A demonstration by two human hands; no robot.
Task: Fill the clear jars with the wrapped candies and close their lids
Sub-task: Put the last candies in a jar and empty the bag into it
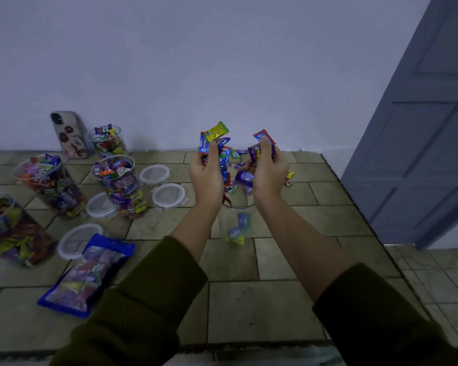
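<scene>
My left hand [206,175] grips a bunch of wrapped candies [215,140], yellow, blue and red wrappers sticking up. My right hand [270,170] grips another bunch of candies [262,143] with red and purple wrappers. Both hands hover over a clear jar [236,225] standing on the tiled counter; it holds a few candies near its bottom, and some are falling between my hands. Several filled open jars [118,186] stand at the left. Several white-rimmed lids [168,195] lie loose beside them.
A blue candy bag [86,276] lies at the front left. A phone [69,134] leans on the wall at the back. Loose candies [288,178] lie behind my hands. The counter's edge [354,207] runs along the right, next to a grey door [421,143].
</scene>
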